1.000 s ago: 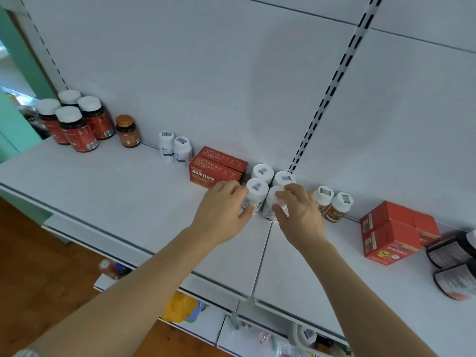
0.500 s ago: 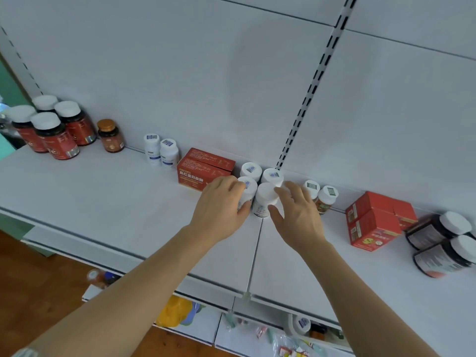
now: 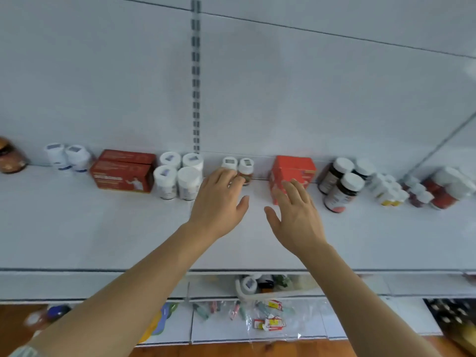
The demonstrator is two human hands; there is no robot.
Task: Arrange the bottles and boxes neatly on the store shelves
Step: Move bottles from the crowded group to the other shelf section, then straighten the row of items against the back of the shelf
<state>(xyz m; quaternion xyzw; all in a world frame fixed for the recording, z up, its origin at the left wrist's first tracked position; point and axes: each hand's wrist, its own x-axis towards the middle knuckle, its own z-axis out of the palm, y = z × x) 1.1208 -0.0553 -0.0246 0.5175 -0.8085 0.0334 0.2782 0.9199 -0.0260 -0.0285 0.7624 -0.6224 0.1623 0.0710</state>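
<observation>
A white shelf (image 3: 103, 228) carries a row of goods along its back wall. A cluster of white bottles (image 3: 177, 176) stands next to a red box (image 3: 123, 171). My left hand (image 3: 219, 202) hovers with fingers spread, its fingertips at two small brown white-capped bottles (image 3: 238, 168). My right hand (image 3: 296, 212) is open and holds nothing; its fingertips are in front of an orange-red box (image 3: 293, 171). Dark white-capped bottles (image 3: 340, 184) stand right of that box.
Two small white bottles (image 3: 67, 157) and a brown jar (image 3: 10, 158) stand at the far left. Small mixed bottles (image 3: 417, 189) crowd the far right. Below the shelf edge, a lower shelf (image 3: 219, 328) holds loose packets (image 3: 268, 318) and a white bottle (image 3: 247, 284).
Both hands have let go of the white bottle cluster and moved right, toward the small brown bottles and the orange-red box. The camera has swung right as well.
</observation>
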